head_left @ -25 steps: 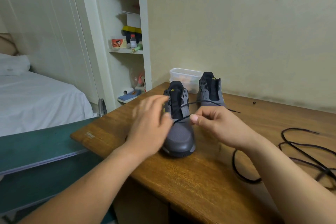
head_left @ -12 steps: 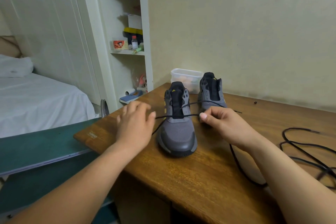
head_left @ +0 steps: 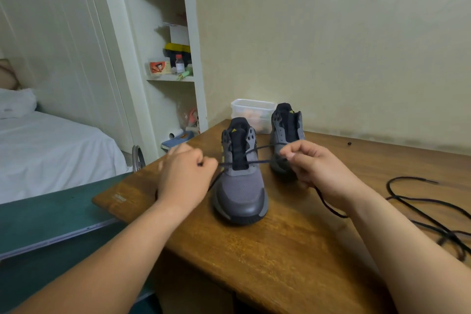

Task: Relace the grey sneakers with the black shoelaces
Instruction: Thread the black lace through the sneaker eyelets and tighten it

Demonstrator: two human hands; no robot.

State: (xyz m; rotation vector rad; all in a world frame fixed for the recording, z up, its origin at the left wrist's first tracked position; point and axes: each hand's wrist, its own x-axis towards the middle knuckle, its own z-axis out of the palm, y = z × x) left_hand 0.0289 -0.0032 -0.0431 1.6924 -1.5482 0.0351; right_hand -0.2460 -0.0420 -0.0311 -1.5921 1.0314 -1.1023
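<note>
A wooden table [head_left: 280,262] fills the foreground, with a loose black shoelace [head_left: 418,211] coiled at its right. Further in, a grey sneaker [head_left: 240,194] stands toe toward the viewer. A second black shoelace [head_left: 257,161] crosses its tongue, apparently through the lowest eyelets. The left hand [head_left: 187,176] pinches one end and the right hand [head_left: 316,166] pinches the other side, both curled tight. Behind stands the other grey sneaker [head_left: 286,130], unlaced, then a clear plastic container [head_left: 252,109] against the wall.

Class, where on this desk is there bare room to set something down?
Free: bare desk between the near sneaker and front edge; also between far sneaker and loose lace. Crowded: around the left hand, right hand and container.
</note>
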